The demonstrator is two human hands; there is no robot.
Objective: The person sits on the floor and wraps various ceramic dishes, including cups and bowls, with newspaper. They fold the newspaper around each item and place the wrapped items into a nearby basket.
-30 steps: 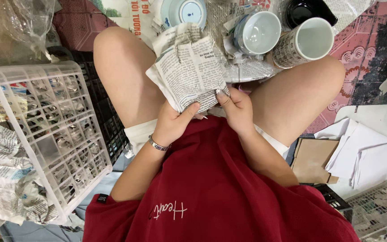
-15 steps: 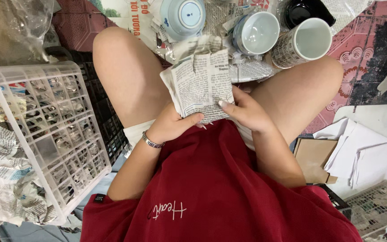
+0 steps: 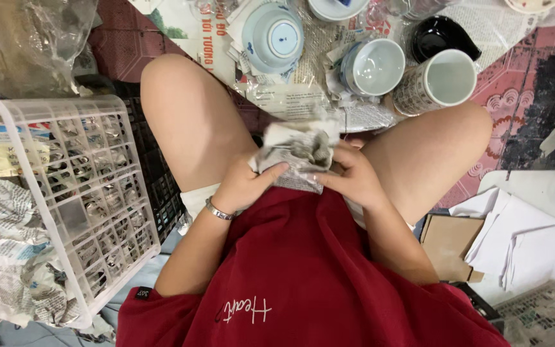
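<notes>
A bundle wrapped in newspaper (image 3: pixel 300 151) rests in my lap between my thighs. My left hand (image 3: pixel 245 186), with a silver bracelet on the wrist, grips its left side with the thumb on top. My right hand (image 3: pixel 348 177) holds its right side, fingers curled onto the paper. What is inside the wrapping is hidden.
On newspaper on the floor ahead stand an overturned blue-patterned bowl (image 3: pixel 272 35), a pale cup (image 3: pixel 374 66), a patterned mug (image 3: pixel 438 80) and a black dish (image 3: pixel 441 38). A white plastic crate (image 3: pixel 78 193) with wrapped pieces stands at my left. White paper sheets (image 3: pixel 534 238) and cardboard (image 3: pixel 448 244) lie right.
The flat newspaper sheet held up in both hands has been folded and crumpled into a smaller bundle, drawn closer to my lap.
</notes>
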